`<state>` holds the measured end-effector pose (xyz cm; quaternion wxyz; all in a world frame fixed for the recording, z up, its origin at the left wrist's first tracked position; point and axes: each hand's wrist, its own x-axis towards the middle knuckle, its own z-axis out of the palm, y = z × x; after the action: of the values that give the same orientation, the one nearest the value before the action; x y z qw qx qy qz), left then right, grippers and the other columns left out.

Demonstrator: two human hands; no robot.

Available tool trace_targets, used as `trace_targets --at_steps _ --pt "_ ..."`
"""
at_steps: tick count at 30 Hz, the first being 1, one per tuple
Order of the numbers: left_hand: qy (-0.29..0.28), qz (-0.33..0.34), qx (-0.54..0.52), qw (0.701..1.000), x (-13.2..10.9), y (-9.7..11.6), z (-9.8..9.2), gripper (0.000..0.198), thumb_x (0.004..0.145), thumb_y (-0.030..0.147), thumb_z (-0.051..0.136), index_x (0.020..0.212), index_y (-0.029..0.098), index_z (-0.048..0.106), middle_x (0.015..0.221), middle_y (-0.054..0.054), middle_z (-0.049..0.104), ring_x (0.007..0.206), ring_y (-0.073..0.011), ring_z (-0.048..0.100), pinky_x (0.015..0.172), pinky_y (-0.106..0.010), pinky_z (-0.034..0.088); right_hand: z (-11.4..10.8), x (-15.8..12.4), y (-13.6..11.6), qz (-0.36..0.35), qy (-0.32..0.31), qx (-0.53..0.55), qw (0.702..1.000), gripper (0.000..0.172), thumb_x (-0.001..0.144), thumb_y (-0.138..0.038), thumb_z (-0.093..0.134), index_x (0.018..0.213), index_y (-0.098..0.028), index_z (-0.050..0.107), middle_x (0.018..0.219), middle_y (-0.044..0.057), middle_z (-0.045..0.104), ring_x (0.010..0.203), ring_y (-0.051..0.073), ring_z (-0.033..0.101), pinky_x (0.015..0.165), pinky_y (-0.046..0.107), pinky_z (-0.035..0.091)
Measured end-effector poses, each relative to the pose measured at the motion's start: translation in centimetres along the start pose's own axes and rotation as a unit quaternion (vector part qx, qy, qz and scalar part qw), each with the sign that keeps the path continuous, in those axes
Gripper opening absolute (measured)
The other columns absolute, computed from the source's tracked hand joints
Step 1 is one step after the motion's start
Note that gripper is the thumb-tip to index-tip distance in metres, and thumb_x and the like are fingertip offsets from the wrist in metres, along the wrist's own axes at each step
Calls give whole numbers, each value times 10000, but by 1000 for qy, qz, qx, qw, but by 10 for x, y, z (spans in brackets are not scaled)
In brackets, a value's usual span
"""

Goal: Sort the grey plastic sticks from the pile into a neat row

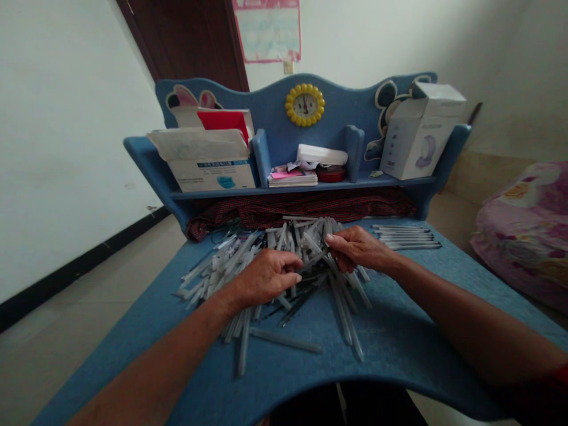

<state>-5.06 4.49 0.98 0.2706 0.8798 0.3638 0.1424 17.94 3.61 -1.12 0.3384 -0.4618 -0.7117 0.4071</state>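
Note:
A heap of clear plastic pen barrels (239, 266) is spread over the blue desk, with thin black pen refills (304, 296) among them. Over the heap's middle, my left hand (270, 277) has thumb and index finger closed at the near end of a clear pen barrel (314, 259). My right hand (357, 248) is pinched at the heap's right side, close to the barrel's other end; what sits between its fingertips is too small to make out. Several pens (408, 236) with dark parts lie in a tidy row beyond my right wrist.
Single barrels (286, 340) lie near the front of the desk (390, 343). Behind the heap is a bunched dark red checked cloth (284, 207) under a shelf. The shelf carries a mask box (208, 171), notebooks (293, 178) and a white carton (419, 139). A yellow clock (305, 105) is above.

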Motion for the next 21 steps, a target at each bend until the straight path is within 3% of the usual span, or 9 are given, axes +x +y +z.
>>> trace_targets --at_steps 5,9,15,18,21 --pt "2 -1 6 1000 0 0 1 146 736 193 557 811 124 662 581 27 546 549 -96 495 551 -203 367 -1 0 0 -18 -15 23 999 312 784 -466 585 731 -159 558 497 -19 585 424 94 524 432 195 393" --pt "1 2 12 1000 0 0 2 150 736 180 558 827 122 663 584 27 551 557 -98 499 559 -205 372 0 1 1 -13 -9 -15 1000 447 849 -496 476 546 -168 478 440 -10 535 385 73 463 411 191 354" --pt "9 10 38 999 0 1 2 111 746 173 561 796 134 652 567 33 541 553 -97 502 558 -205 374 -3 0 0 -13 -16 -3 1000 401 803 -509 551 606 -161 517 472 -15 570 411 80 500 426 188 368" --pt "40 59 103 992 1 -3 5 109 768 166 553 814 138 647 645 5 588 604 -113 534 589 -219 395 -1 1 1 2 -9 14 1000 392 814 -471 545 571 -168 491 445 -20 559 384 72 479 409 183 359" --pt "108 134 220 960 1 -9 9 126 804 161 519 838 128 636 744 -46 616 693 -153 562 644 -256 417 4 1 1 35 16 57 998 386 816 -437 537 539 -176 466 400 -22 545 333 67 446 366 180 329"
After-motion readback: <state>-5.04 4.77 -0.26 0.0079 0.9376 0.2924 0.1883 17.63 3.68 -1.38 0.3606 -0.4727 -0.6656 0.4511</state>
